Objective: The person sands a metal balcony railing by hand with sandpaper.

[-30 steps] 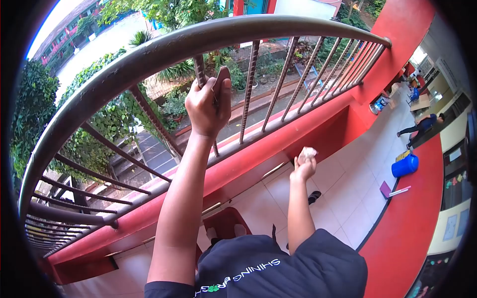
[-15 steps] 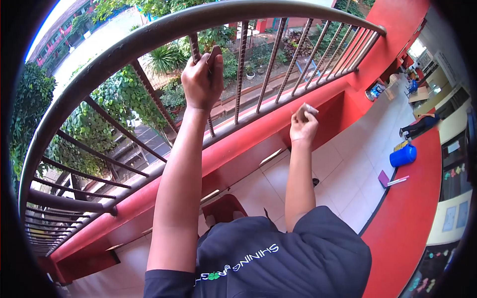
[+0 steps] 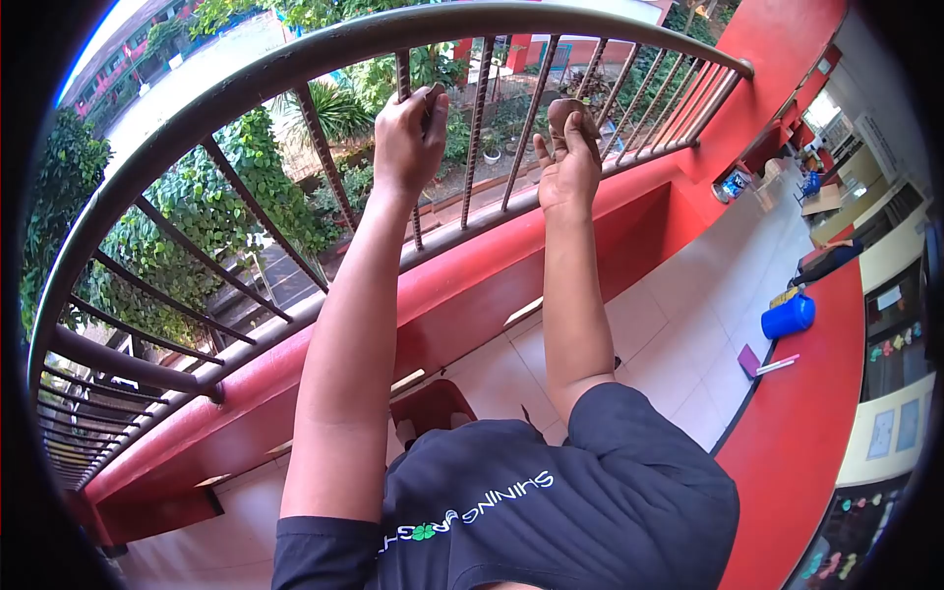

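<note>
My left hand [image 3: 405,147] is closed at a ribbed metal bar [image 3: 403,73] of the railing, with a small brown piece [image 3: 431,96] that looks like sandpaper between thumb and fingers. To its right, my right hand [image 3: 568,172] is raised with the palm toward me. Its thumb and fingers pinch another folded brown piece of sandpaper [image 3: 574,114] in front of the bars, and the other fingers are spread a little. Above both hands curves the thick brown top rail [image 3: 393,31].
Below the railing runs a red ledge [image 3: 472,267]. A red stool [image 3: 433,403] stands under me on the tiled floor [image 3: 639,334]. On the right, a red counter [image 3: 787,433] bears a blue container [image 3: 789,317]. A person [image 3: 831,261] is farther along the corridor. Plants [image 3: 197,226] grow beyond the bars.
My right hand has risen toward the railing, turning the sandpaper so its brown side shows. My left hand has shifted slightly right and stays at the same bar. The view has tilted slightly.
</note>
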{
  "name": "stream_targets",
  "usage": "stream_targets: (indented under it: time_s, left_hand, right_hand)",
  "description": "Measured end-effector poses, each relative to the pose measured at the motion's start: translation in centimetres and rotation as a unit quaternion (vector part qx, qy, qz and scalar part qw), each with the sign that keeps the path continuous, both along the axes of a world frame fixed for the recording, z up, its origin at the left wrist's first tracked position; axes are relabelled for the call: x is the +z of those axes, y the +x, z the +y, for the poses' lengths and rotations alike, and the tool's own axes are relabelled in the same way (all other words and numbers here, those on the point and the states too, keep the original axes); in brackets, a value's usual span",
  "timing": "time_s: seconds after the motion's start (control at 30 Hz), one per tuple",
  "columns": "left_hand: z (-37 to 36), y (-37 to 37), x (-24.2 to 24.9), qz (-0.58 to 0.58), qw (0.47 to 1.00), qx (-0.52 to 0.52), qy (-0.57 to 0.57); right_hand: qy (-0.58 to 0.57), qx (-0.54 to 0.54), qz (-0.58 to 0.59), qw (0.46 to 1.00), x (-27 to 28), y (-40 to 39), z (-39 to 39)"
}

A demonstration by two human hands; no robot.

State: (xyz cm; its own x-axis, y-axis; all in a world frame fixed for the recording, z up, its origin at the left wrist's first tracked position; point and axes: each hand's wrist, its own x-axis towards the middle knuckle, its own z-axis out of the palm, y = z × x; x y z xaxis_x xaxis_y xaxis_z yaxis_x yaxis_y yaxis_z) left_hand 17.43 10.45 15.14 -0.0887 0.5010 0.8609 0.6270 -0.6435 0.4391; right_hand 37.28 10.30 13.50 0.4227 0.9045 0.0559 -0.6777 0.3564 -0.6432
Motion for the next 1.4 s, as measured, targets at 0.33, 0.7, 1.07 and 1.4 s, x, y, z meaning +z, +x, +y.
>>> stream_targets:
  time_s: [0.33, 0.7, 1.07, 1.4]
  left_hand:
    - [0.1, 0.0, -0.2, 0.0, 1.0, 0.006, 0.021]
    - [0.4, 0.1, -0.1, -0.004, 1.0, 0.008, 0.028]
    - [0.6, 0.2, -0.4, 0.002, 0.999, 0.026, 0.022]
    - [1.7, -0.2, -0.6, 0.012, 0.995, 0.036, 0.088]
  right_hand:
    - [0.132, -0.435, -0.441, 0.773, 6.9, -2.8, 6.8]
    - [0.325, -0.501, -0.521, 0.61, 5.0, -5.3, 8.3]
    - [0.296, -0.431, -0.487, 0.699, 4.7, -4.9, 7.9]
    - [0.412, -0.488, -0.543, 0.545, 6.3, -4.8, 7.6]
